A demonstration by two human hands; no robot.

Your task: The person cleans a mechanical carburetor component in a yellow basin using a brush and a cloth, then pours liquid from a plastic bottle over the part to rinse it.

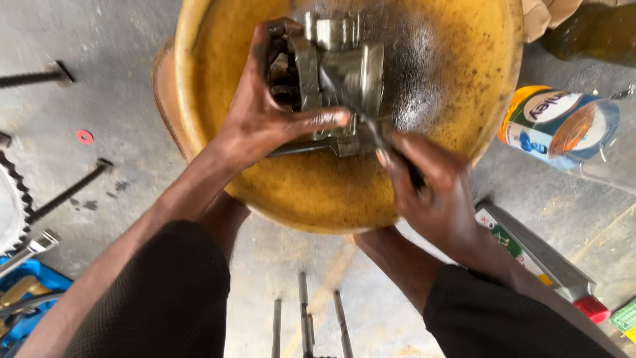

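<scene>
The left hand [265,113] wraps a firm grip around a greasy metal engine part [338,73], thumb stretched across its lower edge, inside a yellow basin [457,79]. The right hand [430,192] is closed on a dark brush [384,142] pressed against the part, wrist bent upward, forearms converging from below.

On the concrete floor [119,119], a small red washer [84,137] lies toward the left edge, with a dark bolt [69,192] just below it. A blue tool tray [26,298] sits in the lower left corner. A clear plastic bottle [563,129] lies on its side at the right; three metal rods [305,321] lie at the bottom edge.
</scene>
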